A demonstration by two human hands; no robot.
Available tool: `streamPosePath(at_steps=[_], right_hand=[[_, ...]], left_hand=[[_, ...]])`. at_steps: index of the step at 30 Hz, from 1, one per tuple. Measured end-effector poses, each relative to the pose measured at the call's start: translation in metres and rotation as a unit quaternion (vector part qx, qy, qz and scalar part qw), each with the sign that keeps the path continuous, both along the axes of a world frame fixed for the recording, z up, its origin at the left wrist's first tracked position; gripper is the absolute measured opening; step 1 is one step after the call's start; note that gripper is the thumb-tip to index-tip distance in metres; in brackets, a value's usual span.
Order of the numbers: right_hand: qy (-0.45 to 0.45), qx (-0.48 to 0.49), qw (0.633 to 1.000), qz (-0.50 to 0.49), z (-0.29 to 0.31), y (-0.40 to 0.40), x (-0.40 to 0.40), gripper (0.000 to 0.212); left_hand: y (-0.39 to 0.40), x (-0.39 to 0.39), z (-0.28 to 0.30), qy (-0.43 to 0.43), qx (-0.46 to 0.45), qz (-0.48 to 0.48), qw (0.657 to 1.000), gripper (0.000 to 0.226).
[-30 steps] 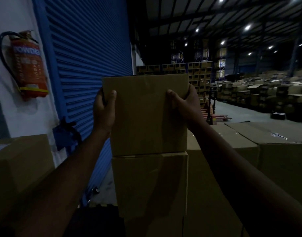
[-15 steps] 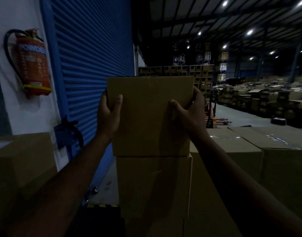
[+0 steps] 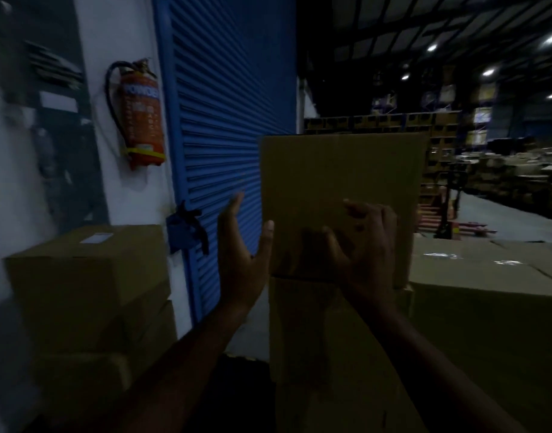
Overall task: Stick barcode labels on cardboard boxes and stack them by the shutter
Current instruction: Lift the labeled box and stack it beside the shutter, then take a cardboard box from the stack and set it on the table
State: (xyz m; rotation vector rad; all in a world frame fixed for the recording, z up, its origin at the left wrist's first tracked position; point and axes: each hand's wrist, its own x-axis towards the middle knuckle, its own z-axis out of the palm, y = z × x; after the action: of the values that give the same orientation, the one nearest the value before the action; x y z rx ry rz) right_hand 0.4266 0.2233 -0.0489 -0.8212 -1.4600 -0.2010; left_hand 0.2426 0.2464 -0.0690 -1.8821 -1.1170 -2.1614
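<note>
Beside the blue roller shutter (image 3: 224, 126), the upright brown cardboard box (image 3: 340, 195) tops the stack directly ahead; left hand (image 3: 240, 260) and right hand (image 3: 359, 245) hover loose-fingered, holding nothing.

We see one box (image 3: 340, 195) stacked on another (image 3: 331, 354), the shutter (image 3: 224, 135) to their left, an extinguisher (image 3: 141, 117) further left above more boxes (image 3: 87, 276).

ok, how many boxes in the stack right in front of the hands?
2 visible: the top box in front of both hands, and the lower box under it. The stack runs below the frame's edge, so more may be hidden underneath.
</note>
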Motion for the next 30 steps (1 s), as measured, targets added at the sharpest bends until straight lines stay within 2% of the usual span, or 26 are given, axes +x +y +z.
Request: streamPosePath(at_steps=[9, 15, 22, 28, 30], right_hand=[[-0.044, -0.043, 0.989, 0.136, -0.038, 0.003, -0.121, 0.034], [-0.035, -0.110, 0.971, 0.210, -0.061, 0.010, -0.219, 0.037], [-0.013, -0.180, 0.957, 0.228, -0.074, 0.029, -0.341, 0.037], [0.023, -0.295, 0.935, 0.198, -0.084, 0.068, -0.430, 0.052], [0.033, -0.321, 0.930, 0.178, -0.088, 0.080, -0.449, 0.048]], left_hand=[[-0.036, -0.104, -0.056, 0.012, -0.041, 0.089, 0.995, 0.053], [-0.044, -0.201, -0.078, -0.036, -0.112, 0.141, 0.983, 0.055], [-0.041, -0.325, -0.081, -0.046, -0.162, 0.183, 0.968, 0.063], [-0.010, -0.432, -0.076, -0.085, -0.205, 0.231, 0.947, 0.067], [0.004, -0.459, -0.070, -0.106, -0.202, 0.237, 0.944, 0.066]])
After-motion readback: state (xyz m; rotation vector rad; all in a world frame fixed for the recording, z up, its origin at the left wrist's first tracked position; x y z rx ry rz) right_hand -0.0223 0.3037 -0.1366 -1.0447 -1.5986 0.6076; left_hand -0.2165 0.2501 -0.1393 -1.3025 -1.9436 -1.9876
